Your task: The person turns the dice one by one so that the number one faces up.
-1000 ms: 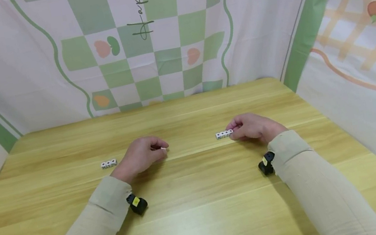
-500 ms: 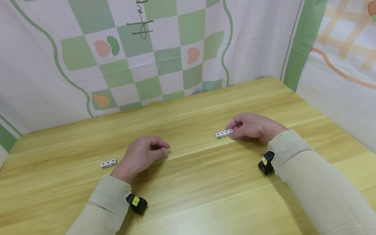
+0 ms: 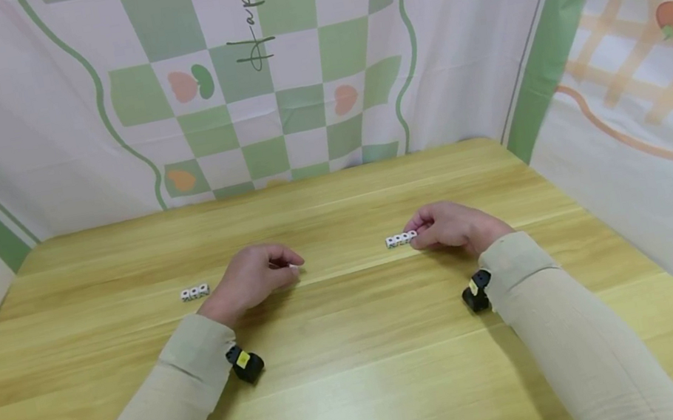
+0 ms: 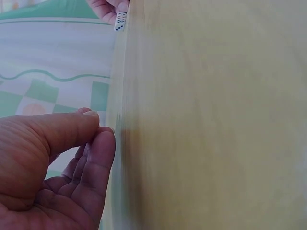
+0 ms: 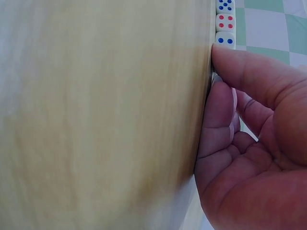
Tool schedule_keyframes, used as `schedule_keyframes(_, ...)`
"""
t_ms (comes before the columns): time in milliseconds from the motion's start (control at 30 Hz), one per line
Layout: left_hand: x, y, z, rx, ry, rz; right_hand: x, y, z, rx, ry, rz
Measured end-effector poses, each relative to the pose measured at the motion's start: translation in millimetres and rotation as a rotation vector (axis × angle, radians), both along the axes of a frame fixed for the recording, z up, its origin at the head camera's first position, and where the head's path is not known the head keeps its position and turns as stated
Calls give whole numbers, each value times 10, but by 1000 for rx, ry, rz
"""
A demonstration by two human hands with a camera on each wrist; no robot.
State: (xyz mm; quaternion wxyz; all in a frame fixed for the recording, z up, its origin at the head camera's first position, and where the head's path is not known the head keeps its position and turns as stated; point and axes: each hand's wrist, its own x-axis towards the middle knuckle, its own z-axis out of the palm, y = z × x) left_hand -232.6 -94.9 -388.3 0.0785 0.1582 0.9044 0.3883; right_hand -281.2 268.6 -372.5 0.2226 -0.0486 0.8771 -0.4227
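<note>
My right hand (image 3: 451, 227) is right of centre on the wooden table. Its thumb and fingers pinch the right end of a short row of several white dice (image 3: 400, 238). In the right wrist view, dice (image 5: 225, 22) with blue and red pips stand beyond the thumb tip. My left hand (image 3: 254, 277) hovers low over the table, left of centre. Its fingers are loosely curled, thumb and fingertips close together, and nothing shows between them in the left wrist view. Three more dice (image 3: 195, 293) sit in a row left of that wrist.
The wooden table (image 3: 367, 385) reaches back to a hanging cloth (image 3: 302, 111) with green checks. A second cloth (image 3: 650, 109) with an orange plaid borders the right side. Small black cameras (image 3: 246, 365) are strapped at both wrists.
</note>
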Motion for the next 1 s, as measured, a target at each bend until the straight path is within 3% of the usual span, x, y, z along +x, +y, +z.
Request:
schedule_keyframes(667, -5, 11, -15, 42, -58, 16, -16, 4, -13, 13, 0, 3)
schedule_keyframes(1000, -4, 15, -22, 49, -40, 16, -5, 3, -4, 3, 5, 5)
